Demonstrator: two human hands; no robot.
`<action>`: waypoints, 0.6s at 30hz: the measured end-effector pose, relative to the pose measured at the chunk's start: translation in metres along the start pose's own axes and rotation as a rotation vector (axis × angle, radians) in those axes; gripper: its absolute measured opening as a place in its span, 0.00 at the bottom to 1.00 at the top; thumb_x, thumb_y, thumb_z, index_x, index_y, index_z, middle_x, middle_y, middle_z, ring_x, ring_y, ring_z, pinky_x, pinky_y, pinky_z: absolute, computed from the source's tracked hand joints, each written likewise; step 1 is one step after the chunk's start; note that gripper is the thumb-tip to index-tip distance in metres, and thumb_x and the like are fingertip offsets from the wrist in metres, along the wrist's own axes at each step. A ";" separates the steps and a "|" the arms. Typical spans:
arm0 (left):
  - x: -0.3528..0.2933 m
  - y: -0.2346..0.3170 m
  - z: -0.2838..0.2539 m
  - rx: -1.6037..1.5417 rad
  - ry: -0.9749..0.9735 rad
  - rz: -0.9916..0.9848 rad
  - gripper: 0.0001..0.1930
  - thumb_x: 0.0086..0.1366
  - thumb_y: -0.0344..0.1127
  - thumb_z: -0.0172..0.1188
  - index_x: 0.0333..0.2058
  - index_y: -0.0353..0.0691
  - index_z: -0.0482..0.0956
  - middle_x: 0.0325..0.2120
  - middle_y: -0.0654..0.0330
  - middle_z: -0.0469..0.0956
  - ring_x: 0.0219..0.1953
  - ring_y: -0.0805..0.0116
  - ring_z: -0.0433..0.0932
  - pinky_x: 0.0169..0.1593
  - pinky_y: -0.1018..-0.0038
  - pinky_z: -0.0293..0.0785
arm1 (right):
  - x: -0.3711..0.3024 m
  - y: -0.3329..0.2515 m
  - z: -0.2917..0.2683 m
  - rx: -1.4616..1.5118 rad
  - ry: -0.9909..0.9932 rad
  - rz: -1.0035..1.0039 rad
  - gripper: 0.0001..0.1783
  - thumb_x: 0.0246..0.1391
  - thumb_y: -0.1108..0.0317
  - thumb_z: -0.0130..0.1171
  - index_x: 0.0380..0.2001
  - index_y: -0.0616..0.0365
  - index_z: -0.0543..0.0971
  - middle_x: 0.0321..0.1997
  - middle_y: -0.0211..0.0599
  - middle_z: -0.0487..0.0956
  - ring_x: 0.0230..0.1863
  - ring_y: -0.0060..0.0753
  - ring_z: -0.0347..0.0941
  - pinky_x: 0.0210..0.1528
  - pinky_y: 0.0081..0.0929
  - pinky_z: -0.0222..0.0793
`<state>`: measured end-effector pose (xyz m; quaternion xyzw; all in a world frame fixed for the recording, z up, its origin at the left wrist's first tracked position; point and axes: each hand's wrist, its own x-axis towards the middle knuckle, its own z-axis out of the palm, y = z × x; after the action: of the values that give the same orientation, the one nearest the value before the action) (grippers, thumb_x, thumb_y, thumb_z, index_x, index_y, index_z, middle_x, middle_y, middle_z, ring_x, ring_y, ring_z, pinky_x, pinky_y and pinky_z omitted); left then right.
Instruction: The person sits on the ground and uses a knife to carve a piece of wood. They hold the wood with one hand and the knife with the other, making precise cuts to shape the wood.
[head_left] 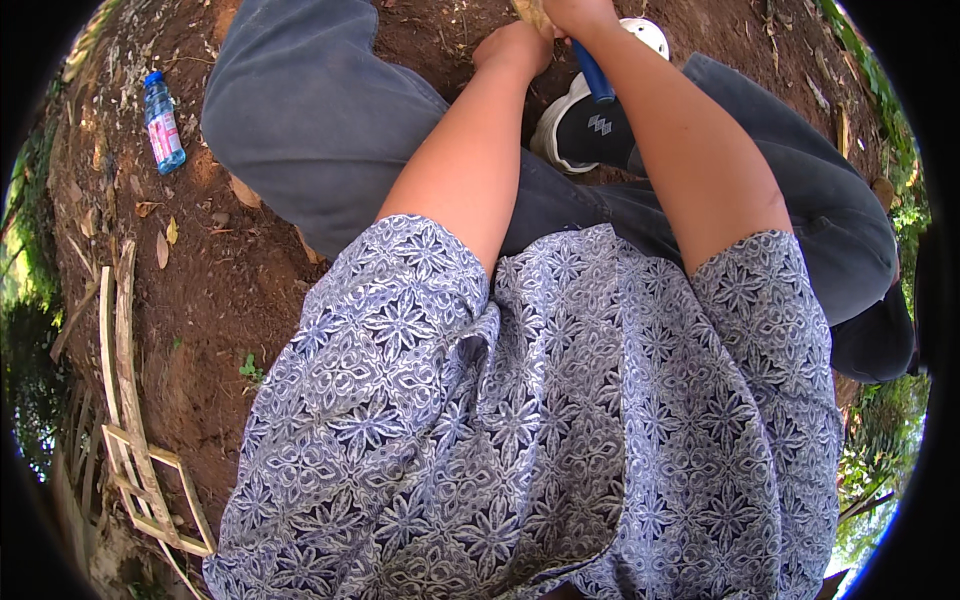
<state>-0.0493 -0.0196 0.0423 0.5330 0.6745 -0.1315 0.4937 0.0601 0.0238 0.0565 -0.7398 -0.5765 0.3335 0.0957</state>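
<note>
At the top edge my two hands are close together, partly cut off by the picture's rim. My left hand (512,48) is closed around a pale brown piece of wood (534,16), whose upper part runs out of view. Just right of it, my right hand (578,14) is closed on a tool with a blue handle (592,74); the handle's end sticks out below the hand, and its working end cannot be seen. Beneath the handle is my foot in a dark sock (598,130) and a white shoe (560,118).
A clear bottle with a blue cap (162,125) lies on the brown soil (215,300) to the left. Long wooden strips (125,330) and a small wooden frame (160,490) lie at the lower left. Dry leaves are scattered about. My legs in grey trousers (300,110) are bent around the hands.
</note>
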 end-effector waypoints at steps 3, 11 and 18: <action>-0.002 0.004 0.002 -0.028 0.007 -0.038 0.31 0.73 0.59 0.42 0.50 0.39 0.84 0.45 0.50 0.85 0.51 0.53 0.83 0.56 0.58 0.75 | 0.022 0.011 -0.011 -0.001 -0.072 -0.003 0.18 0.59 0.68 0.54 0.50 0.55 0.84 0.42 0.58 0.84 0.44 0.54 0.83 0.49 0.43 0.78; -0.002 0.000 0.000 -0.024 -0.017 -0.028 0.30 0.70 0.59 0.45 0.46 0.41 0.85 0.38 0.53 0.86 0.46 0.58 0.85 0.52 0.60 0.76 | -0.045 -0.017 -0.034 0.123 -0.248 0.144 0.20 0.63 0.68 0.50 0.55 0.50 0.83 0.25 0.44 0.84 0.14 0.30 0.75 0.21 0.30 0.76; -0.011 0.003 -0.005 0.091 -0.014 0.040 0.27 0.69 0.57 0.48 0.55 0.48 0.81 0.54 0.54 0.81 0.57 0.59 0.80 0.57 0.61 0.76 | -0.055 -0.029 -0.042 0.004 -0.272 0.154 0.21 0.61 0.68 0.49 0.54 0.48 0.84 0.26 0.50 0.84 0.16 0.36 0.78 0.24 0.35 0.78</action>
<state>-0.0496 -0.0212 0.0542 0.5672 0.6535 -0.1559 0.4764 0.0569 -0.0072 0.1248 -0.7295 -0.5252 0.4381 -0.0075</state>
